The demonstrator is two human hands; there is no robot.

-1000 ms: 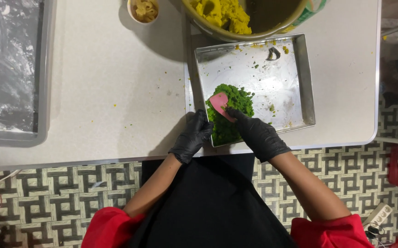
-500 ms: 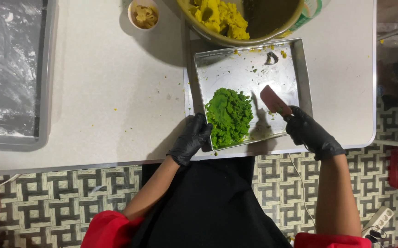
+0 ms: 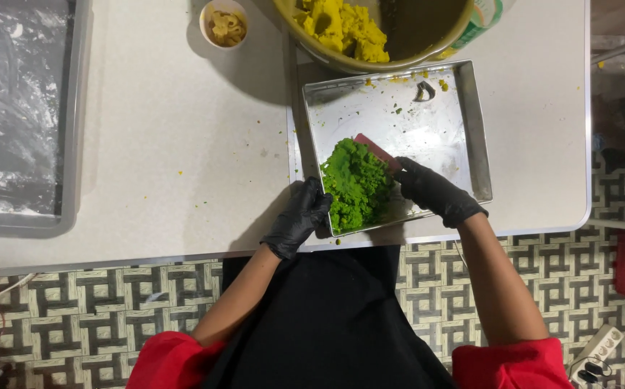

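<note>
A mound of bright green dough [image 3: 356, 185] lies in the near left corner of a square metal tray [image 3: 442, 122] on the white table. My left hand [image 3: 299, 217], in a black glove, grips the tray's near left edge beside the mound. My right hand [image 3: 431, 190], also gloved, holds a flat red scraper [image 3: 375, 149] pressed against the mound's right side.
A large bowl [image 3: 341, 61] of yellow dough [image 3: 341, 29] stands just beyond the tray. A small white cup [image 3: 224, 23] with yellowish bits sits to its left. A foil-lined tray [image 3: 17, 115] lies at the far left. The table's edge [image 3: 183, 253] runs just below my hands.
My right hand swung out to the right with the scraper, then came back and now presses it against the green mound. The left hand stayed on the tray's edge.
</note>
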